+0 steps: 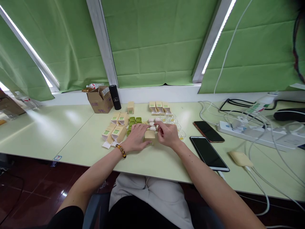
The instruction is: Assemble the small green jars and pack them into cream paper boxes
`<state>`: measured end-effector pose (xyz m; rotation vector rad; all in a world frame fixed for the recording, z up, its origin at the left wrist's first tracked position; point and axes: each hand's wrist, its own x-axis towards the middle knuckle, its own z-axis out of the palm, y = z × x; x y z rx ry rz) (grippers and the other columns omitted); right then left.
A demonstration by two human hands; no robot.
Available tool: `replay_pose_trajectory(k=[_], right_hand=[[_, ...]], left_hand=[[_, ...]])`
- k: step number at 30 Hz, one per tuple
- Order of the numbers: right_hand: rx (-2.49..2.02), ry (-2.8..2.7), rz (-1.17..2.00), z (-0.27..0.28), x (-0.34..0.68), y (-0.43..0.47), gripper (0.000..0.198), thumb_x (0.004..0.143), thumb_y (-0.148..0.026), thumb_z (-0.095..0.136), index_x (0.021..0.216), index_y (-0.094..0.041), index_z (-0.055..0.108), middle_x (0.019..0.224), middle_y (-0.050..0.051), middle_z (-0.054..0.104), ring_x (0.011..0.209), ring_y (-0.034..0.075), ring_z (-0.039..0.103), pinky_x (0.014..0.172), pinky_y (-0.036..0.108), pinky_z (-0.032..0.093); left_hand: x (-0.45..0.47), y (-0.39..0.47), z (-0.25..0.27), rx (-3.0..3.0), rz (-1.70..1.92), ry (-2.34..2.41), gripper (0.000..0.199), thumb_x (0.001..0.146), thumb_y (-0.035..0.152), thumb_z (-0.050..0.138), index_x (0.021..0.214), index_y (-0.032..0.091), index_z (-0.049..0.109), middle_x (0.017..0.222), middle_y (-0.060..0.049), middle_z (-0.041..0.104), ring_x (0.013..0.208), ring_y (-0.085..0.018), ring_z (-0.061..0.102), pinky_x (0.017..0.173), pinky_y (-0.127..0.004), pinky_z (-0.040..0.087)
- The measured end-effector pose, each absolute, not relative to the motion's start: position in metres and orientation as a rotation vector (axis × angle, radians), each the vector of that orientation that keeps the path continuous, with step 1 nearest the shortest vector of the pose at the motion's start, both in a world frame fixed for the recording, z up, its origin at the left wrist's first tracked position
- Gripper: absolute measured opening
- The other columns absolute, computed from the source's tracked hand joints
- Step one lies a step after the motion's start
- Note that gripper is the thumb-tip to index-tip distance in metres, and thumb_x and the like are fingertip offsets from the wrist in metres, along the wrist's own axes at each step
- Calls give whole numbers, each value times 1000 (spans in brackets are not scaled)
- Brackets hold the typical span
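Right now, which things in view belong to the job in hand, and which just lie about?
Likely the job:
- cream box between left hand and right hand
- open cartons
- green pieces
- small white pieces
- clear plastic pieces

Lying about, it seems:
- white-edged phone
- dark phone
- power strip
- black cylinder
- cardboard box

I could pass over the tabletop (73, 136) at left; open boxes (119, 134) bound that lane, while rightward two phones (209, 154) and a cabled power strip (226, 127) obstruct me.

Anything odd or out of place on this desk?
Right side: cables lie tangled across the power strip, with a bottle among them; odd so near mains power. No spill or damage visible.
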<state>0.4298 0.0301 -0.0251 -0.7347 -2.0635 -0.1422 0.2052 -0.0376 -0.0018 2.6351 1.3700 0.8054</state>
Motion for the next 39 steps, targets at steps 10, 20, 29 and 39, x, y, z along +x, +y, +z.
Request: replay_pose_trajectory(k=[10, 20, 29, 39], right_hand=[[-542, -1837, -333, -17, 425, 24, 43, 71, -10, 53, 111, -19, 66, 61, -5, 66, 47, 14, 59, 51, 26, 40], [-472, -1842, -317, -19, 419, 15, 45, 72, -8, 53, 113, -19, 65, 64, -4, 65, 47, 14, 54, 51, 27, 40], [-404, -1960, -258, -24, 409, 2, 45, 73, -7, 52, 115, -20, 63, 66, -3, 66, 50, 15, 54, 53, 29, 41], [-336, -1935, -255, -20, 407, -1, 46, 74, -6, 51, 116, -20, 63, 66, -3, 64, 50, 15, 54, 52, 29, 39]], left_hand=[[223, -34, 34, 2755, 308, 1410, 57, 92, 25, 66, 147, 22, 51, 141, -13, 69, 131, -34, 62, 111, -52, 42], [200, 86, 90, 2742, 476, 1795, 56, 87, 16, 67, 143, 18, 57, 141, -12, 70, 130, -32, 65, 113, -45, 51], [192, 161, 48, 2556, 125, 2128, 59, 83, 4, 62, 141, 14, 59, 131, -17, 72, 119, -31, 69, 99, -40, 55], [202, 132, 32, 2593, 242, 2237, 47, 89, 14, 59, 135, 12, 62, 145, -22, 58, 139, -37, 52, 115, -49, 44]])
